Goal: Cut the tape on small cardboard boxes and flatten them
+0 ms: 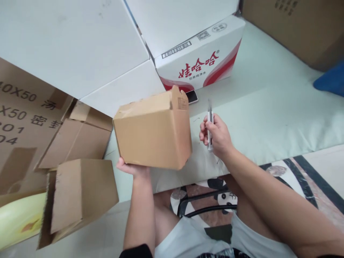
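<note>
My left hand [134,168] supports a brown cardboard box [147,138] from below at its lower left corner, the thumb showing at the edge. The box is tilted, and a notched flap stands up at its top right. To the right of it, my right hand [216,134] is closed around a utility knife [210,130] with a pale handle. Its blade is out and points away from me, apart from the box. Partly behind the box's right end lies a dark phone-like object [192,97].
A white carton with red lettering [200,68] stands behind, beside larger white boxes [72,39]. On the left are an open cardboard box [94,190], a big printed carton [18,143] and a yellow rounded object [21,218]. Something blue [330,80] sits at the right on the pale green surface [282,118].
</note>
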Motion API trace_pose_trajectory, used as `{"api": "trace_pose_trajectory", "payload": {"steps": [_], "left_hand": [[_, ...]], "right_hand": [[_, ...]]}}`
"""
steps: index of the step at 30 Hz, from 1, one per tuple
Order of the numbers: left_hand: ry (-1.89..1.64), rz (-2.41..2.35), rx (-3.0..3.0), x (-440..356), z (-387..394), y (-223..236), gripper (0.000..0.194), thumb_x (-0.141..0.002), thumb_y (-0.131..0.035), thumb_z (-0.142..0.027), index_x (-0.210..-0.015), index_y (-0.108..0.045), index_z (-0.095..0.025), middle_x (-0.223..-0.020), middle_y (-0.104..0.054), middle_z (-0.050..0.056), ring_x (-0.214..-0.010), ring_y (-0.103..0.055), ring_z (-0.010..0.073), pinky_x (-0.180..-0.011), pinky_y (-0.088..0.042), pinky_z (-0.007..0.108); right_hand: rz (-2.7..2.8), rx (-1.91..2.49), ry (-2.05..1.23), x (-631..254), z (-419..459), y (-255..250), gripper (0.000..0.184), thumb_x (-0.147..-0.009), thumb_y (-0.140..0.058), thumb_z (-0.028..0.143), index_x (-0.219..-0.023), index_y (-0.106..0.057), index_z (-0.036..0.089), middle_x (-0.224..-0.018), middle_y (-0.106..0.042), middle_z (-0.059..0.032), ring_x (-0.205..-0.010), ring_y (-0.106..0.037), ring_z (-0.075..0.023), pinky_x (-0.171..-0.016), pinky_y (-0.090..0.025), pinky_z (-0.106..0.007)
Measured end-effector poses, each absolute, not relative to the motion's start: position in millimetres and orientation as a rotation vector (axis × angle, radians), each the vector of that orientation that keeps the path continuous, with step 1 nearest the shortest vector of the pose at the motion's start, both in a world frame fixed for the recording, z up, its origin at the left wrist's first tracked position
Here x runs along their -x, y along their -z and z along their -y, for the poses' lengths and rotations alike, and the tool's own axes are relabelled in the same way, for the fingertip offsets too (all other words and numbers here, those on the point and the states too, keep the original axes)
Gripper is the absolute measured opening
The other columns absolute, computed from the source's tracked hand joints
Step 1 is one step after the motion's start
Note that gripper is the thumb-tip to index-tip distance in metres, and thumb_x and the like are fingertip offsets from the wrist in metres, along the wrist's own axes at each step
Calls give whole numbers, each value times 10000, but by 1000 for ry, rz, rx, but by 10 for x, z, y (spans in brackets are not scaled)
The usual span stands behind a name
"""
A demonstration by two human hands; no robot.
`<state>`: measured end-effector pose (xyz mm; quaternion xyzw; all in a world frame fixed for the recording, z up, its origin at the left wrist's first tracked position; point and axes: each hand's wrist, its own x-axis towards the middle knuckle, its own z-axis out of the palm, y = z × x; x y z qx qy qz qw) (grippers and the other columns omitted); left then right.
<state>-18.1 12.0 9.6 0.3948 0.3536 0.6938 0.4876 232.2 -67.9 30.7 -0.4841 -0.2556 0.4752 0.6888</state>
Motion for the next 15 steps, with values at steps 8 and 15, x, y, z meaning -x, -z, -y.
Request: {"api": "trace_pose_trajectory", "payload": {"steps": [8, 15], "left_hand": [[-1872, -623, -1940, 108, 74, -112, 599, -646, -663, -657, -1130, -578, -315, -1170, -521, 33, -1170, -510, 282, -1052, -405, 483], [-1403, -791, -1828, 161, 32, 180, 726, -667, -792, -454, -1315, -466, -423, -1220, -522, 15, -1137, -533, 212, -1005, -434, 353]], "right_hand": [[432, 1174, -975, -2478, 649, -271, 434, -765, -614, 615, -903, -406, 260, -857, -493, 12, -635, -489, -99, -381, -323, -189], [451, 1220, -787, -2702, 630, -335, 506, -713, -589, 692, -928, -410, 270, -1064, -584, -57, -727, -524, -133, -418, -307, -219]]}}
